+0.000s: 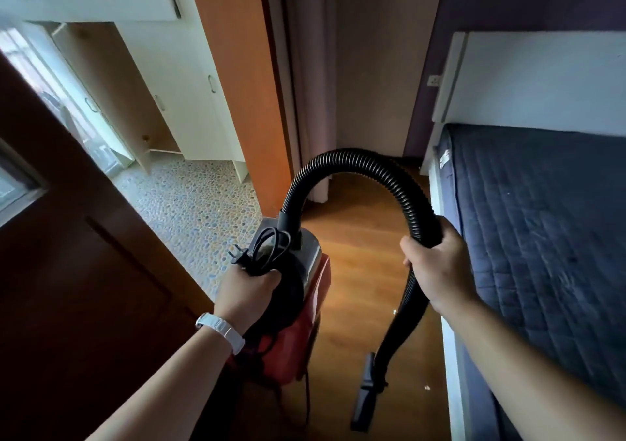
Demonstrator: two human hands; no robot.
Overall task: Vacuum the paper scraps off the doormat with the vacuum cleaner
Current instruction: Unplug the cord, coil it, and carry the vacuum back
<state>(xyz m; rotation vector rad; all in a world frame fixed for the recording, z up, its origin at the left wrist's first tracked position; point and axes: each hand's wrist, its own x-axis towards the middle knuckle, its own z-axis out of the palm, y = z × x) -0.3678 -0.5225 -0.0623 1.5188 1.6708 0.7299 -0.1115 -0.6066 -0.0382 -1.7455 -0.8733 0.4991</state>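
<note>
The doormat is not in view, so which way it lies from the vacuum cleaner (306, 291) cannot be told. Only a few white specks (426, 387) show on the wooden floor (355, 237) to the right of the vacuum cleaner. The left hand (249, 291) is clenched round the handle on top of the red vacuum cleaner and appears to carry it, with the bundled cord (271, 247) and its loose plug (237, 257) in the same grip. The right hand (437, 268), right of the vacuum cleaner, is wrapped round the black hose (355, 159). The hose arches up from the vacuum cleaner's far end and hangs nearly vertical below the fist, ending in the nozzle (366, 390) close to the floor, so the right hand is nearer the working end. The vacuum cleaner's body is closed and its contents are hidden. With the plug free, it likely needs plugging in first.
</note>
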